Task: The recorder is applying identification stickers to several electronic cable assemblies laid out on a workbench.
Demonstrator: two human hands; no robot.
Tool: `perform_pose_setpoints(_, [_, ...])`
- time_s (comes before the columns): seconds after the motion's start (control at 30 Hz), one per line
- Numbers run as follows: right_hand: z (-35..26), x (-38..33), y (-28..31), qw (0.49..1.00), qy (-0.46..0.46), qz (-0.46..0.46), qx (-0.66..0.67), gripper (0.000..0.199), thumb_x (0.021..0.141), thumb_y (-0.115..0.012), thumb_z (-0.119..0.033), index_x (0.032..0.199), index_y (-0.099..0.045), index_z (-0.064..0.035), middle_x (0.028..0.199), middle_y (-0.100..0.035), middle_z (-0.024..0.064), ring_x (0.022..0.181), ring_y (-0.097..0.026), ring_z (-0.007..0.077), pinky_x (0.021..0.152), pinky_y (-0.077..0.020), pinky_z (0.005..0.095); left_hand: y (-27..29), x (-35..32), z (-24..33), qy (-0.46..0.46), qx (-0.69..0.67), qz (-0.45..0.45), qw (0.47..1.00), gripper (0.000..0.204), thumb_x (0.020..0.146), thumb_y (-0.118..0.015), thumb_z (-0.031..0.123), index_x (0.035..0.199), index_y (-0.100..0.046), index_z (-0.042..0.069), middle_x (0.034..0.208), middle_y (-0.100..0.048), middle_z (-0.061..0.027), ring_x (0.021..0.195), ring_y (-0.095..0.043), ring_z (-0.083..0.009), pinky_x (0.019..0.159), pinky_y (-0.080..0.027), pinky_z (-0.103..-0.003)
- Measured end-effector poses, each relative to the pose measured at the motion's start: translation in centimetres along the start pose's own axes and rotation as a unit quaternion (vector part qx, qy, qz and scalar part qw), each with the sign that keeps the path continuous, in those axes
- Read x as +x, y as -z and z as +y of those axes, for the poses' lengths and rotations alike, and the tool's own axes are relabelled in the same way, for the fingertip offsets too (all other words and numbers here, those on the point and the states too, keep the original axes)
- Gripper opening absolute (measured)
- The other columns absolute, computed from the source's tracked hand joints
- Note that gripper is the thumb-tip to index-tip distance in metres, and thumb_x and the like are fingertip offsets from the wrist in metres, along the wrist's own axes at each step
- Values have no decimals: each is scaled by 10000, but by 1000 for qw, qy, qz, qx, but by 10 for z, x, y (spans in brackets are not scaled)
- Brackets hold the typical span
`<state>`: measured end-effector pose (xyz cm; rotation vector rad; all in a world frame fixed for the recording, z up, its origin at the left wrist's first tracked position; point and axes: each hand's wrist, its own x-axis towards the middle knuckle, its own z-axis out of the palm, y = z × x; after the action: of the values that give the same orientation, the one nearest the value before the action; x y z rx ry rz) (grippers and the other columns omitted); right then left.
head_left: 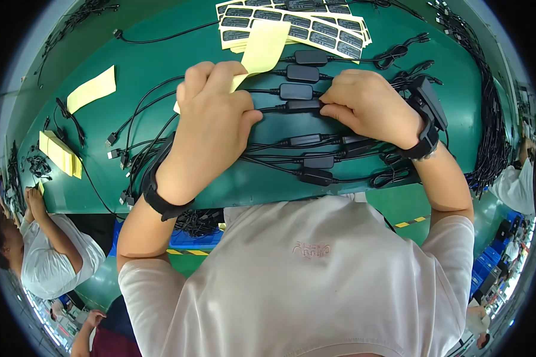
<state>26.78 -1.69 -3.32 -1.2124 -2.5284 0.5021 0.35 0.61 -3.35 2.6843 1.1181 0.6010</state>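
Left hand (213,113): fingers bent and bunched, its back to the camera, the thumb tip close beside a thin black cable; a pale yellow curved paper strip (267,47) rises from its fingers – how firmly it is held cannot be told.
Right hand (369,102): thumb and forefinger brought together on the right end of a small black rectangular cable module (302,106).
Module in hand: between the two hands, nearest the wearer in its row of four, a cable leading off to the left.
Rest of the row: three similar black rectangular modules (296,91) lie just beyond it, roughly parallel.
Nearer group: more black modules on cables (317,160) lie between that row and the wearer's body.
Label sheets: yellow-backed sheets of dark rectangular labels (327,30) overlap at the far side of the green bench (161,56).
Yellow paper: one loose pale yellow piece (92,89) and a yellow stack (59,154) rest at the left.
Right edge: a thick bundle of black cables (488,119) runs along the bench.
Left neighbour: a person in a white top (59,256) sits with raised forearms – near the bench edge.
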Motion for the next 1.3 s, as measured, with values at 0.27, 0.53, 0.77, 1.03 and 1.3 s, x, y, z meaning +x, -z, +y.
perform_pose_setpoints(0.27, [-11,-2,-2,999,-33,-27,24,117,824,-669,-168,811,-632,-58,740,-601,102,763,-605,307,652,-491,411,5,-6,-3,-1,-54,-89,995,96,751,-733,104,739,-685,22,1205,-577,-87,1095,-457,-333,917,-363,-438])
perform_pose_setpoints(0.53, [-16,-1,-13,990,42,15,-136,60,813,-626,-129,795,-630,-71,787,-594,60,802,-592,241,592,-502,375,-6,4,-5,7,24,-63,998,146,706,-778,125,713,-663,36,1154,-585,-98,1075,-469,-330,888,-366,-434])
perform_pose_setpoints(0.77, [-15,-3,1,996,7,33,-81,168,753,-730,-160,859,-648,-59,750,-546,73,748,-565,278,636,-491,369,40,0,7,39,84,49,995,156,671,-806,136,777,-696,101,1182,-594,-87,1076,-473,-325,930,-337,-432])
perform_pose_setpoints(1.03, [-32,-22,5,999,-9,-31,34,196,770,-743,-170,892,-675,-32,782,-582,85,765,-558,309,691,-481,389,5,-25,27,13,-31,-85,996,159,688,-790,182,802,-727,89,1220,-576,-74,1105,-448,-332,933,-326,-451])
perform_pose_setpoints(1.3, [-31,-15,-15,995,-86,-50,-3,180,867,-641,-205,790,-635,-42,754,-622,113,752,-617,328,672,-494,429,3,-27,22,34,-15,-41,998,145,700,-783,158,782,-704,68,1248,-556,-67,1119,-435,-331,916,-334,-443])
